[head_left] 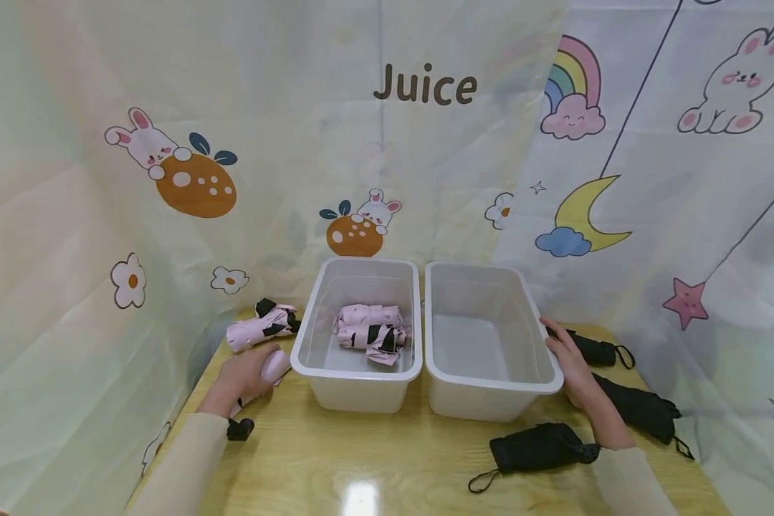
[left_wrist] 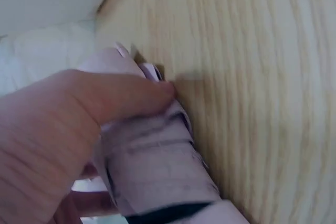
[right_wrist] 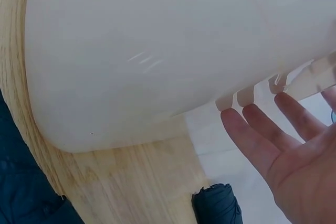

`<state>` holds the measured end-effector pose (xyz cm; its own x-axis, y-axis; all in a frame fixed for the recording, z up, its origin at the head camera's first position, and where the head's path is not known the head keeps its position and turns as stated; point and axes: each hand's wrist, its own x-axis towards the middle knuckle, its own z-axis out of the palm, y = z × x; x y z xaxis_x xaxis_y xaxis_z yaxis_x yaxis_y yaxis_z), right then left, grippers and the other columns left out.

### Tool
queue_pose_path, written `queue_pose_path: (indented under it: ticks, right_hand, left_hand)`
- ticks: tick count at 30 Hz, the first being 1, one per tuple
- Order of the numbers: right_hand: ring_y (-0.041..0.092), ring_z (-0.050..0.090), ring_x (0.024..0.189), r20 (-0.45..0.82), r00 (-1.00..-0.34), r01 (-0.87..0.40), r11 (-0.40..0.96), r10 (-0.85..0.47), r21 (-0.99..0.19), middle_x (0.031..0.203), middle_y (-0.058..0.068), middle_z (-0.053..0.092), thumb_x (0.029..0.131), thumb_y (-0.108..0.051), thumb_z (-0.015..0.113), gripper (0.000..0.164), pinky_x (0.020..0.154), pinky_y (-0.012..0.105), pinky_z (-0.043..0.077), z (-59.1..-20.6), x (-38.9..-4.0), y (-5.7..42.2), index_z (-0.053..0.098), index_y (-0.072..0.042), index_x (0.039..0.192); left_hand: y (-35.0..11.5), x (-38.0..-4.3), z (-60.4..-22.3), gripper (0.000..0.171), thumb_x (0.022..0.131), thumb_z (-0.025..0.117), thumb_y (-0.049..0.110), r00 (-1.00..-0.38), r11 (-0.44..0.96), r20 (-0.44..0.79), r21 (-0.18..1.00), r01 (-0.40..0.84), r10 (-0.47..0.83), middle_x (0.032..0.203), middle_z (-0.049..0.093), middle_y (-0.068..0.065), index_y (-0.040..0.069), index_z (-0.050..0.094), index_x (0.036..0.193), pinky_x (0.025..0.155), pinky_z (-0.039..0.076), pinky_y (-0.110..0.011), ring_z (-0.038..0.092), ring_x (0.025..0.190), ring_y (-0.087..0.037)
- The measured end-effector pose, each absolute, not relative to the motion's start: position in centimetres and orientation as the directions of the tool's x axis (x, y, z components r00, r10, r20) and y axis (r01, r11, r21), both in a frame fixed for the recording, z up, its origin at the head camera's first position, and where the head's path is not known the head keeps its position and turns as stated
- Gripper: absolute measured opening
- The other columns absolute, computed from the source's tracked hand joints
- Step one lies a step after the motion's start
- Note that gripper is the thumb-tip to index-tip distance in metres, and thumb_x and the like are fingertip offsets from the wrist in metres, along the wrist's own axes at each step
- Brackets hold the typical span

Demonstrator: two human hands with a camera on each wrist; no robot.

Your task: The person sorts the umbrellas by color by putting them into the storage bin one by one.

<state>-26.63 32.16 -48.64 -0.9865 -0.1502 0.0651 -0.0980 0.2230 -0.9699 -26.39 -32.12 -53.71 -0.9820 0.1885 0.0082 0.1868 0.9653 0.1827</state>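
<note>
My left hand (head_left: 241,373) grips a folded pink umbrella (head_left: 275,366) low at the table's left side, left of the left white bin (head_left: 359,394). In the left wrist view the thumb lies across the wrapped pink fabric (left_wrist: 157,169), which has a dark patch, close over the wood. Two folded pink umbrellas with black patches lie inside the left bin, the nearer umbrella (head_left: 368,337) in front of the other. My right hand (head_left: 572,369) is at the outer side of the right white bin (head_left: 480,398); its fingertips (right_wrist: 229,116) touch the bin wall with extended fingers.
Another pink umbrella (head_left: 258,330) lies behind my left hand. Right of the bins lie black folded umbrellas: one at the back (head_left: 593,349), one beside my right wrist (head_left: 638,408), one nearer the front (head_left: 535,449). A printed cloth (head_left: 284,143) hangs behind and beside the table (head_left: 335,459).
</note>
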Motion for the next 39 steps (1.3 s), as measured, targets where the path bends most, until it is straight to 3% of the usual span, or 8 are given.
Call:
queue_pose_path:
  ticks: [9,17,23,28,33,39]
  right_hand:
    - [0.017,0.063,0.091,0.037,-0.993,-0.063,0.237,-0.112,-0.970,0.150,0.018,0.021,0.105,-0.040,0.035,0.058,0.070,0.035,0.055,-48.8,-26.8,32.4,0.015,-0.022,0.157]
    - [0.013,0.062,0.088,0.067,-0.994,-0.083,0.207,-0.087,-0.975,0.142,0.010,0.031,0.105,-0.042,0.036,0.059,0.069,0.032,0.054,-48.5,-26.9,32.5,0.018,-0.021,0.157]
    - [0.015,0.062,0.092,0.054,-0.994,-0.073,0.215,-0.093,-0.974,0.147,0.014,0.026,0.105,-0.043,0.034,0.057,0.071,0.034,0.055,-49.2,-26.5,32.1,0.018,-0.025,0.157]
    - [0.013,0.062,0.093,0.071,-0.992,-0.091,0.197,-0.103,-0.976,0.148,0.015,0.024,0.105,-0.041,0.034,0.057,0.071,0.032,0.055,-49.5,-26.7,32.3,0.018,-0.023,0.157]
    - [0.013,0.062,0.093,0.065,-0.992,-0.084,0.191,-0.104,-0.978,0.149,0.016,0.023,0.106,-0.039,0.035,0.056,0.071,0.033,0.055,-49.4,-26.8,32.5,0.018,-0.024,0.157]
    - [0.016,0.063,0.094,0.062,-0.992,-0.083,0.191,-0.112,-0.978,0.150,0.019,0.022,0.106,-0.037,0.034,0.055,0.070,0.034,0.055,-49.4,-26.7,32.3,0.017,-0.022,0.157]
  left_hand:
    - [-33.2,-26.8,-52.8,0.073,0.068,0.086,0.026,-0.970,0.946,0.011,0.221,0.238,0.242,0.109,0.063,-0.008,0.018,0.053,0.133,0.070,0.047,-0.051,0.058,0.084,-0.027]
    - [-34.2,-27.3,-47.8,0.070,0.073,0.082,0.037,-0.935,0.920,0.102,0.173,0.352,0.339,0.102,0.064,-0.006,0.022,0.052,0.134,0.059,0.045,-0.043,0.055,0.077,-0.023]
    - [-35.6,-27.2,-43.7,0.077,0.067,0.085,0.018,-0.897,0.888,0.143,0.142,0.437,0.419,0.112,0.062,-0.012,0.016,0.051,0.137,0.062,0.046,-0.040,0.055,0.081,-0.023]
    - [-34.8,-28.0,-39.9,0.078,0.070,0.083,0.011,-0.871,0.865,0.152,0.126,0.486,0.468,0.116,0.060,-0.016,0.015,0.048,0.140,0.061,0.046,-0.037,0.056,0.082,-0.024]
    - [-32.8,-29.3,-36.5,0.072,0.073,0.082,0.018,-0.838,0.851,0.179,0.013,0.525,0.515,0.104,0.061,-0.012,0.021,0.050,0.137,0.059,0.046,-0.039,0.055,0.078,-0.024]
    - [-29.6,-30.9,-33.9,0.070,0.078,0.080,0.029,-0.822,0.835,0.163,-0.026,0.550,0.546,0.117,0.061,-0.011,0.025,0.049,0.140,0.069,0.051,-0.045,0.058,0.089,-0.027]
